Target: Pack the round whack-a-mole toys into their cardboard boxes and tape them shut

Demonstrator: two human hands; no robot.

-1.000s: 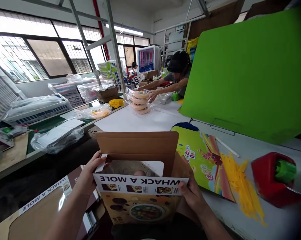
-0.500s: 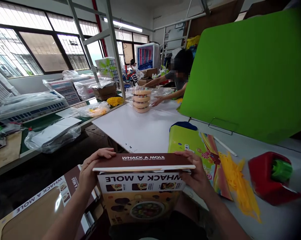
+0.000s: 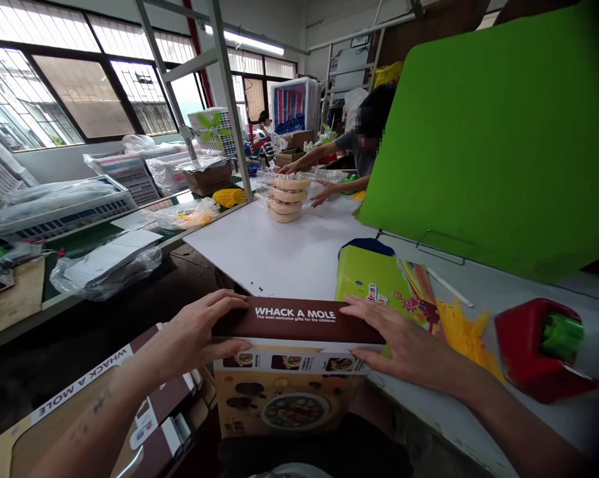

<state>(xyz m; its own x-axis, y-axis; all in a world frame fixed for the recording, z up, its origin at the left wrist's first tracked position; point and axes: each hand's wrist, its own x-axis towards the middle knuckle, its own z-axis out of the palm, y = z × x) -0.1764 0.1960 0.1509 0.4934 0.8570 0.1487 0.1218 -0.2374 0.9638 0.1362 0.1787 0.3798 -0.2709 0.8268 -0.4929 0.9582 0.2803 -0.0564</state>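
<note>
Red toy [image 3: 542,348] rt of box [image 3: 292,362].

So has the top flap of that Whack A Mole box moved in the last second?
Yes. The top flap stood upright against the white table behind; now it lies folded down shut, left hand and right hand flat on it.

— That box [image 3: 292,372] under the left hand [image 3: 194,335] and right hand [image 3: 408,342]: what colours?

— Dark brown top flap with white lettering, a white strip beneath it, then a tan front printed with dark spots.

— And behind it?

— A bright green board [image 3: 488,139], plain. A lime-green bag [image 3: 379,285] with red and orange swirls, yellow shreds [image 3: 461,328] beside it, and a red toy [image 3: 538,348] with a green piece. The table [image 3: 274,249] is white.
</note>
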